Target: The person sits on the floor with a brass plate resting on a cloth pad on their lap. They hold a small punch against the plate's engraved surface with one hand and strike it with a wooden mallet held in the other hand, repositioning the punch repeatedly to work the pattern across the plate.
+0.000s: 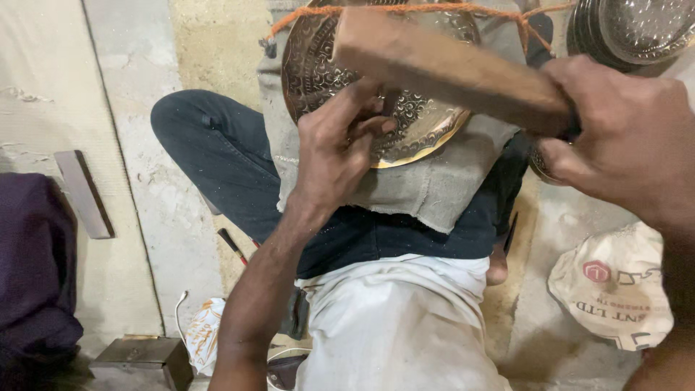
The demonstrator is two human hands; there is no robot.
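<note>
An engraved round metal plate (pixel 318 65) with a brass-coloured rim lies on a grey cloth (pixel 427 188) across my lap. My left hand (pixel 337 148) rests on the plate, its fingers pinched together on what seems to be a small tool held against the surface; the tool itself is hidden. My right hand (pixel 626 134) grips a wooden mallet block (pixel 441 69), which is raised over the plate. An orange cord (pixel 405 10) runs across the plate's top edge.
Stacked metal plates (pixel 637 29) sit at the top right. A printed white sack (pixel 615 289) lies on the floor at right. At left are a flat wooden piece (pixel 83 192), a dark purple cloth (pixel 32 268) and a small metal box (pixel 145 358). A red-handled tool (pixel 233 245) lies beside my leg.
</note>
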